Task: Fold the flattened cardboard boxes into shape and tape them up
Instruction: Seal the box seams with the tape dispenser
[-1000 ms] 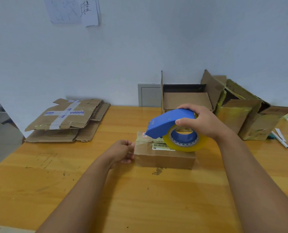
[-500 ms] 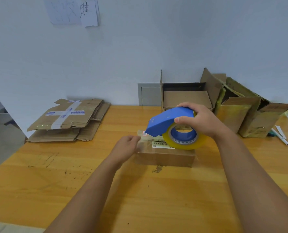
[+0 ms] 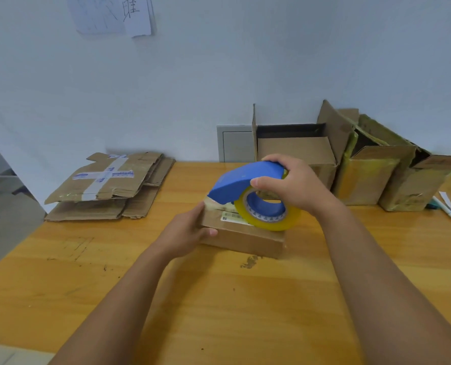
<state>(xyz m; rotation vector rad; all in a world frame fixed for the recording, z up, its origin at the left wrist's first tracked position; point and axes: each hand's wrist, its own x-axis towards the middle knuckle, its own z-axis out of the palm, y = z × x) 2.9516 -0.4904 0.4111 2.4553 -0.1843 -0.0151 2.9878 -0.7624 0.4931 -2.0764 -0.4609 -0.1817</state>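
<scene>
Stack of flattened brown cardboard sheets [image 3: 108, 188] far-left on wooden counter [image 3: 219, 299]; open cardboard boxes [image 3: 372, 175] behind. Small brown cardboard box [image 3: 245, 238] centre: left hand [image 3: 187, 233] grips its left end, right hand [image 3: 295, 185] grips blue tape dispenser with yellowish roll [image 3: 253, 193] on top.

A scuffed orange-toned wooden table [image 3: 219, 299] stands against a plain pale wall [image 3: 245, 61], with paper sheets [image 3: 113, 14] pinned far left, a grey panel [image 3: 235, 143] low behind, and grey floor [image 3: 5, 225] at left.
</scene>
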